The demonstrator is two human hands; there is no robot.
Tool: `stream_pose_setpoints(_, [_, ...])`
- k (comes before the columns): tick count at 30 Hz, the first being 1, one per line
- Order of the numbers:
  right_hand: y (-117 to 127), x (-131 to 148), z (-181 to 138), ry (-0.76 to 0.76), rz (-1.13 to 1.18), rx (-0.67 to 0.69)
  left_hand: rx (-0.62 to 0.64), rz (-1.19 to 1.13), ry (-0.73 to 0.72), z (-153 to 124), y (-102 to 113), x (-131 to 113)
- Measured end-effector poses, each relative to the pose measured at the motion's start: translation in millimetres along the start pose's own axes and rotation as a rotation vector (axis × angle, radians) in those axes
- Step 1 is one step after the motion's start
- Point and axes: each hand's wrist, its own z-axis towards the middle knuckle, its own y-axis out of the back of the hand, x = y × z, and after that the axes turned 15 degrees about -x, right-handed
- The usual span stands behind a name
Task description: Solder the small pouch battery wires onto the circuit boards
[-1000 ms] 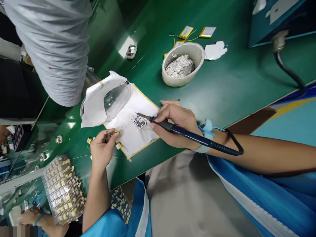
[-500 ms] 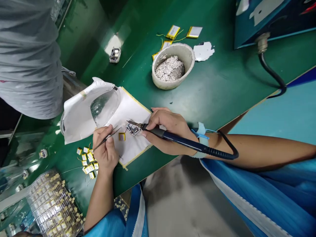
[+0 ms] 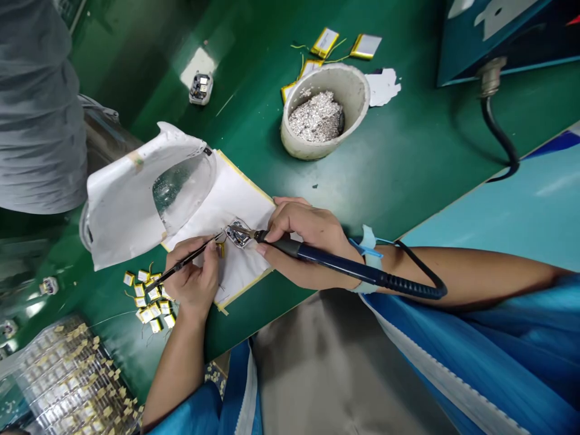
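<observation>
A green counter [image 3: 389, 175] carries the work, and a white sheet [image 3: 244, 187] edged in yellow lies on it. Beyond the sheet stands a pale pot [image 3: 299, 144] of silvery shavings, well apart from the hands. The step in hand looks like bringing two tools together at one spot on the sheet: the right hand [image 3: 315, 226] has its fingers clamped around the handle of a soldering iron [image 3: 338, 264], pen fashion, while the left hand [image 3: 194, 281] has its fingers pinched on a pair of tweezers [image 3: 179, 266].

The iron's long axis runs nearly level across the view, dropping a little toward the cord end at the right wrist, its tip pointing left and slightly up. The tweezers slope the other way, tips up and to the right, tail end down to the left. The two points nearly meet at a small electronic module [image 3: 242, 241], which lies on the sheet with its circuitry facing up. It is close to square and sits askew, so no long axis stands out. Whether the iron touches it, I cannot tell. The next move seems to call for steady tips and light pressure, so that the module does not slide. Smallest is a yellow-edged battery [image 3: 221, 250] just beside it, partly hidden by the left fingers; its direction cannot be told.
</observation>
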Motion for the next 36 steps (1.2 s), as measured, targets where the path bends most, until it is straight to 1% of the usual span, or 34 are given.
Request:
stream_pose_setpoints(4, [0.2,-0.8,0.4,0.002,-0.002,-0.004,-0.006,-0.029,0.0,-0.2,-2.5,1.0])
stream_pose_setpoints(7, [0.4,-1.0,0.8,0.01,0.008,0.0,0.001,0.037,-0.034,-0.2,-2.6,0.9])
stream_pose_setpoints(10, [0.4,-1.5,0.4,0.008,-0.001,0.011,0.047,0.124,-0.04,-0.3,-1.4,1.2])
stream_pose_setpoints(17, [0.0,-3.3,-2.6,0.019,-0.033,0.037,0.142,0.149,0.032,0.6,1.7,2.7])
stream_pose_setpoints(22, [0.5,-2.4,-1.2,0.029,-0.035,0.061,0.143,0.144,0.019,2.4,1.3,0.3])
stream_pose_setpoints(28, [0.5,-1.9,-1.6,0.022,-0.046,0.083,0.105,0.026,-0.026,2.4,-1.7,1.9])
stream_pose_setpoints(33, [-0.5,-2.5,-2.2,0.048,-0.038,0.074,0.134,0.134,-0.013,1.6,0.9,1.7])
stream_pose_setpoints(36, [-0.9,-2.8,-1.8,0.045,-0.018,0.051,0.127,0.154,-0.011,1.4,0.7,0.7])
